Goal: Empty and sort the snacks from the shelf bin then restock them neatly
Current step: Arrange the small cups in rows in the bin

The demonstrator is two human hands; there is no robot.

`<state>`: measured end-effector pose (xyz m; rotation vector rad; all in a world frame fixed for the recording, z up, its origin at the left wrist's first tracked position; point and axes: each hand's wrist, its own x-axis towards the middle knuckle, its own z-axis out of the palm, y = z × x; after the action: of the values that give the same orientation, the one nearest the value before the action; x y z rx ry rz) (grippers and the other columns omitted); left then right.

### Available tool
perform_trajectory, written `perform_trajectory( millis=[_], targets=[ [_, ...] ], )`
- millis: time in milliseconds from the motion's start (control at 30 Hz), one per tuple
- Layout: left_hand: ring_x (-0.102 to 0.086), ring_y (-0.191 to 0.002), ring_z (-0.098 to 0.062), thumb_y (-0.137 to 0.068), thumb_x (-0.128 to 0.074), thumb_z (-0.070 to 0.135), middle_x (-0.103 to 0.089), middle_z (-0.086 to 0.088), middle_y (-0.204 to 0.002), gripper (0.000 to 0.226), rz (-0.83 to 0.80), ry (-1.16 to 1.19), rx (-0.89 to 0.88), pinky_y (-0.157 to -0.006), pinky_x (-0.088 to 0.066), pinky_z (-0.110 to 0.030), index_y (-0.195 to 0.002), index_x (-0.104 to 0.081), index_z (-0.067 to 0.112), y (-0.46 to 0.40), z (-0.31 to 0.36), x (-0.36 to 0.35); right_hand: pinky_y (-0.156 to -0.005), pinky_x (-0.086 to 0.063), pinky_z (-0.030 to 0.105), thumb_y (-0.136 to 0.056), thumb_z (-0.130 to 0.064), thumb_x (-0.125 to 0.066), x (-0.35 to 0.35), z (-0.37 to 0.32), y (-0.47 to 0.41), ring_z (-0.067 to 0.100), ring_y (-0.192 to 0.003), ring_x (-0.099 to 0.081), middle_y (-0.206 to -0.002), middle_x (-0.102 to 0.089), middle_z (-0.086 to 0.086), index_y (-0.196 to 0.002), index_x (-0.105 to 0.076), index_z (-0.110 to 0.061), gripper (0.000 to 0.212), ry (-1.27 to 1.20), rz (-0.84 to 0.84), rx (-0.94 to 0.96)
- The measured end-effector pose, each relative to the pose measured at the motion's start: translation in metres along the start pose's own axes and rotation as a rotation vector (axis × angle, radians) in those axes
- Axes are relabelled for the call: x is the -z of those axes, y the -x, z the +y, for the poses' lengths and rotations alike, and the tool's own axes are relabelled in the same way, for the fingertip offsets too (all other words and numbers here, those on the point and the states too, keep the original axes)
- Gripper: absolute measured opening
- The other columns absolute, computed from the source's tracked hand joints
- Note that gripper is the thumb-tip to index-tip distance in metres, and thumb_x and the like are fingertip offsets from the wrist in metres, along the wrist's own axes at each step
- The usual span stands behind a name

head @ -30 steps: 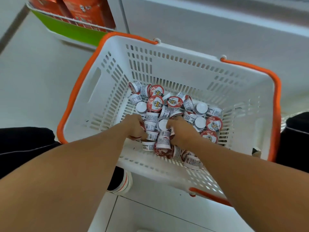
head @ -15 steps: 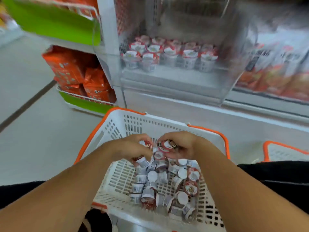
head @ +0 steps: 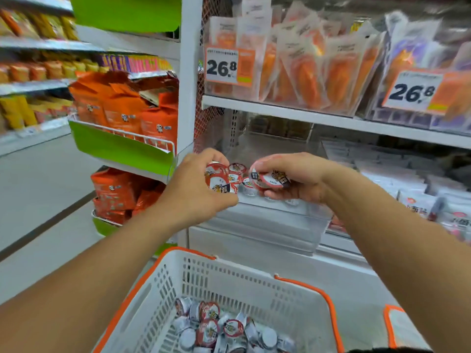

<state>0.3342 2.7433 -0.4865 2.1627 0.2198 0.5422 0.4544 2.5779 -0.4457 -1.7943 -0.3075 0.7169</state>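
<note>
Red-lidded small plastic snack cups (head: 221, 180) gripped in left hand (head: 193, 192), another in right hand (head: 293, 178), clear acrylic shelf bin (head: 275, 225) just beyond/below, mid-frame.

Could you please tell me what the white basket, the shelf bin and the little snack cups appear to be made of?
The basket looks like moulded matte white plastic: slotted walls, orange rim. The shelf bin seems clear glossy plastic, probably acrylic, since the shelf shows through its front. The snack cups look like thin translucent plastic with printed peel-off lids, perhaps foil or film; those in the left hand and right hand match.
</note>
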Motion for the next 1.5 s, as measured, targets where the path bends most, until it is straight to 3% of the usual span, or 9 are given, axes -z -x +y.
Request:
perform_trajectory(
  millis=[67, 233, 433, 600, 767, 1033, 1167, 1333, 1500],
  targets=[
    [-0.055, -0.086, 0.000, -0.062, -0.086, 0.023, -0.049, 0.006, -0.108, 0.051, 0.013, -0.115, -0.029, -0.065, -0.041, -0.006, -0.103, -0.058, 0.036, -0.011, -0.010, -0.004, -0.051, -0.058, 0.026, -0.089, -0.017, -0.072, 0.000, 0.010, -0.037, 0.025, -0.068, -0.071, -0.089, -0.072, 0.015, -0.108, -0.065, -0.005, 0.023, 0.160, 0.062, -0.156],
    [-0.055, -0.094, -0.008, -0.066, -0.081, 0.031, -0.042, 0.010, -0.110, 0.048, -0.054, -0.227, -0.086, -0.088, -0.050, -0.032, -0.105, -0.055, 0.040, -0.026, -0.029, -0.008, -0.048, -0.055, 0.023, -0.092, -0.018, -0.068, 0.006, 0.027, -0.088, 0.022, -0.060, -0.068, -0.075, -0.068, 0.011, -0.098, -0.058, -0.005, 0.018, 0.287, 0.008, -0.414],
    [-0.055, -0.097, -0.012, -0.065, -0.081, 0.029, -0.040, 0.009, -0.120, 0.052, 0.015, -0.298, -0.154, -0.080, -0.049, -0.027, -0.108, -0.054, 0.040, -0.044, -0.044, 0.003, -0.059, -0.062, 0.038, -0.085, -0.015, -0.078, 0.003, 0.040, -0.113, 0.030, -0.084, -0.074, -0.115, -0.067, 0.016, -0.117, -0.059, 0.000, 0.040, 0.271, 0.062, -0.299],
    [-0.052, -0.096, -0.009, -0.063, -0.085, 0.026, -0.042, 0.005, -0.120, 0.057, 0.065, -0.280, -0.136, -0.070, -0.038, -0.007, -0.112, -0.057, 0.037, -0.050, -0.055, 0.003, -0.062, -0.063, 0.042, -0.070, -0.018, -0.091, 0.013, 0.025, -0.103, 0.034, -0.069, -0.072, -0.096, -0.062, 0.014, -0.092, -0.062, 0.004, 0.042, 0.558, 0.199, -0.227],
    [-0.054, -0.095, -0.012, -0.062, -0.086, 0.025, -0.041, 0.005, -0.122, 0.059, 0.062, -0.290, -0.143, -0.071, -0.043, -0.013, -0.110, -0.055, 0.039, -0.051, -0.055, 0.001, -0.057, -0.062, 0.036, -0.057, -0.031, -0.097, 0.001, 0.034, -0.100, 0.031, -0.077, -0.075, -0.108, -0.067, 0.012, -0.110, -0.065, -0.006, 0.067, 0.796, 0.093, -0.274],
    [-0.052, -0.097, -0.010, -0.064, -0.087, 0.025, -0.040, 0.005, -0.126, 0.060, 0.062, -0.303, -0.164, -0.067, -0.040, -0.008, -0.113, -0.054, 0.038, -0.049, -0.056, -0.001, -0.058, -0.063, 0.037, -0.066, -0.038, -0.092, -0.002, 0.045, -0.110, 0.028, -0.069, -0.075, -0.097, -0.068, 0.012, -0.108, -0.060, -0.006, 0.062, 0.834, 0.218, -0.214],
    [-0.052, -0.098, -0.008, -0.065, -0.087, 0.025, -0.040, 0.005, -0.126, 0.061, 0.063, -0.282, -0.165, -0.068, -0.042, -0.009, -0.114, -0.054, 0.038, -0.049, -0.057, 0.000, -0.052, -0.060, 0.029, -0.068, -0.039, -0.090, 0.001, 0.047, -0.110, 0.024, -0.060, -0.068, -0.096, -0.067, 0.011, -0.109, -0.057, -0.010, 0.060, 0.827, 0.225, -0.217],
    [-0.053, -0.096, -0.009, -0.064, -0.088, 0.024, -0.042, 0.005, -0.124, 0.061, 0.077, -0.247, -0.149, -0.069, -0.044, -0.011, -0.113, -0.055, 0.037, -0.050, -0.058, 0.000, -0.048, -0.057, 0.025, -0.089, -0.026, -0.075, 0.021, 0.041, -0.110, 0.022, -0.059, -0.061, -0.102, -0.059, 0.015, -0.119, -0.055, -0.002, 0.044, 0.874, 0.062, -0.347],
    [-0.054, -0.099, -0.012, -0.063, -0.088, 0.025, -0.040, 0.007, -0.122, 0.061, 0.074, -0.252, -0.165, -0.079, -0.056, -0.029, -0.111, -0.053, 0.040, -0.048, -0.054, -0.002, -0.056, -0.060, 0.028, -0.098, -0.002, -0.057, 0.038, 0.039, -0.101, 0.028, -0.076, -0.068, -0.096, -0.068, 0.019, -0.123, -0.058, 0.008, 0.027, 0.688, -0.098, -0.460]
  ],
)
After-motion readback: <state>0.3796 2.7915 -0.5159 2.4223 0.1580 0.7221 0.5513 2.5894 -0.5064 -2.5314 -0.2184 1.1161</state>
